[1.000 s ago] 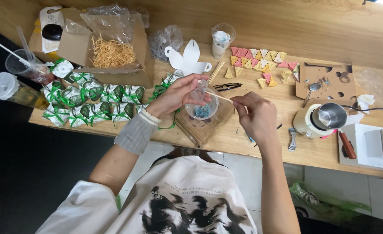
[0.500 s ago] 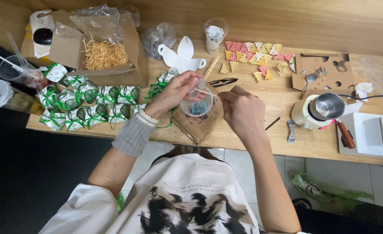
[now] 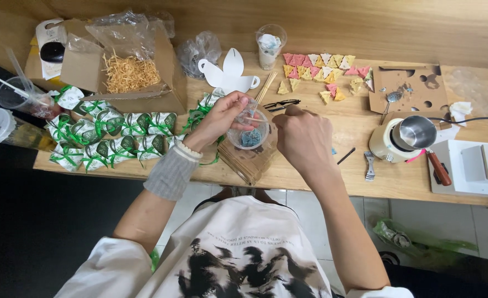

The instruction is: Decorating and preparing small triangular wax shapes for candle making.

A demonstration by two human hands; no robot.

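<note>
Left hand (image 3: 222,117) pinches clear plastic cup (image 3: 248,130) by rim; right hand (image 3: 303,137) fingers curl around thin stick (image 3: 255,118) (likely light, thin-walled, crushable — grip near rim).

A clear plastic cup (image 3: 248,130) with a blue mass at its bottom is seen at the centre, above a brown wooden block (image 3: 250,160). A grey ribbed cuff (image 3: 171,171) is worn on the left wrist. To the left, white packets (image 3: 111,138) tied with green ribbon are laid in rows. Pale yellow shreds (image 3: 129,73) fill a brown cardboard box (image 3: 161,94) at far left. At the far side, small triangles (image 3: 324,69) in pink, yellow and white are spread out. A white cut-out shape (image 3: 228,72) lies near them. The table (image 3: 321,176) is light wood. A cream pot (image 3: 401,138) with a silvery inside and a red handle stands at right. The shirt (image 3: 238,248) is white with a black brush-stroke pattern.
</note>
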